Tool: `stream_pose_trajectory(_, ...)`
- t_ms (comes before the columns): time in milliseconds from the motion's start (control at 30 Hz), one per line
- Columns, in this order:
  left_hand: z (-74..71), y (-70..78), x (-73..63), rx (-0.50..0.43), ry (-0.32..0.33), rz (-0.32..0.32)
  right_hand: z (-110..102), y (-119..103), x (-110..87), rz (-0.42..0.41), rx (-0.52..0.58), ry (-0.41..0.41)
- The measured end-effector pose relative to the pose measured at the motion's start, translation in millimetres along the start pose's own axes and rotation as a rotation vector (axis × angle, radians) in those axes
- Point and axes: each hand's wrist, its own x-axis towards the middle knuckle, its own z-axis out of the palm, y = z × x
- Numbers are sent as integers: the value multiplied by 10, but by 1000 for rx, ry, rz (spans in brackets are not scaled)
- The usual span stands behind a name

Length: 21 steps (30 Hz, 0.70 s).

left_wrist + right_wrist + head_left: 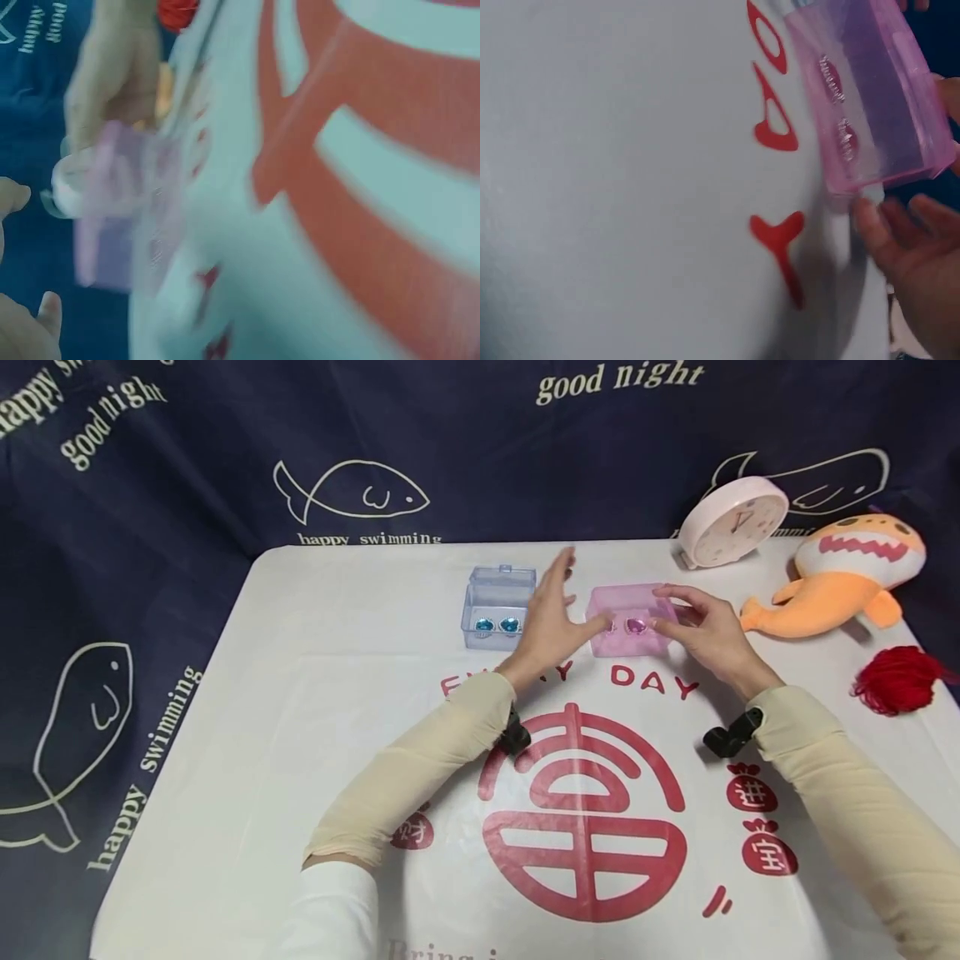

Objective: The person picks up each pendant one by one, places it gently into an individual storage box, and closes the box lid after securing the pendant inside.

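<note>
An open pink see-through box point(630, 643) with two pink-purple oval gems point(637, 625) inside sits between the hands. My right hand point(708, 631) is at its right end, index finger at the top of the raised lid point(906, 60), thumb by the near corner. The left hand point(551, 622) has its fingers raised and spread, its thumb reaching toward the box's left side; in the left wrist view that thumb point(49, 315) shows apart from the box. Just left of this hand stands an open blue see-through box point(480, 642) holding two blue gems point(484, 626), partly covered by the hand.
A pink-white clock point(738, 522) stands at the back right beside an orange shark plush point(836, 589). A bundle of red yarn point(896, 681) lies near the right table edge. The white printed tablecloth point(300, 735) covers the table, with a dark blue curtain point(202, 435) behind.
</note>
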Motion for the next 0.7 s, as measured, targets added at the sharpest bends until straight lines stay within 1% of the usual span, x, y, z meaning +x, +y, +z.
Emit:
stream_pose_trajectory(67,-187,12,-4,-8,67,11,11,-72,8,-24,-28,52)
stream_pose_trajectory(133,-389,-36,-13,3,144,14,30,-182,21,-65,-78,146)
stream_pose_trajectory(200,-579,-128,-35,23,206,-7,65,-323,46,-132,-84,257)
stream_pose_trajectory(267,-735,-257,-72,38,234,-43,115,-501,72,-170,-73,331)
stream_pose_trajectory(333,-841,-386,-122,31,218,-108,189,-687,109,-185,-30,358)
stream_pose_trajectory(400,-898,-509,-175,25,176,-170,288,-871,158,-176,30,337)
stream_pose_trajectory(500,-922,-647,-231,6,108,-239,469,-1102,249,-124,133,249)
stream_pose_trajectory(567,-925,-708,-254,1,82,-259,596,-1221,309,-69,185,175)
stream_pose_trajectory(633,-923,-745,-264,-33,69,-268,711,-1293,371,-10,224,103)
stream_pose_trajectory(700,-916,-767,-266,-76,65,-274,811,-1319,432,39,250,51)
